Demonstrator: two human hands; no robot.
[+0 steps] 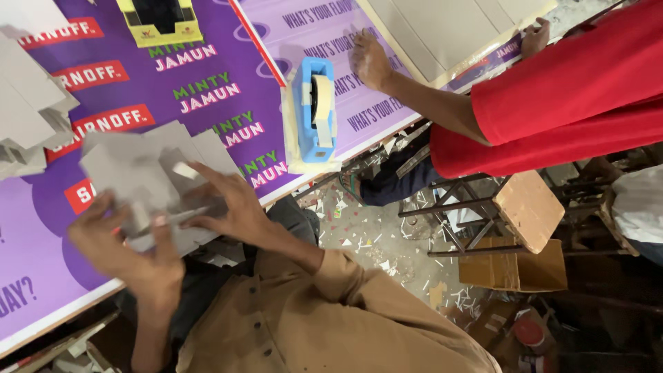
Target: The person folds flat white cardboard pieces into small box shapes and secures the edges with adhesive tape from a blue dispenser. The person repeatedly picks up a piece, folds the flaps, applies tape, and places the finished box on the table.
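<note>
Both hands gripped a folded grey cardboard piece (148, 176) at the bench (41, 276) edge: the left hand (121, 245) clenched its lower side, the right hand (231, 204) pressed fingers spread on top. Right of that grip stood a blue tape dispenser (314, 110).

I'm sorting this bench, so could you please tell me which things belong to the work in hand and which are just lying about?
In hand:
- grey card piece, held by left hand and right hand

Lying about:
- blue tape dispenser
- yellow box
- stack of grey card
- wooden stool
- co-worker's hand
</note>
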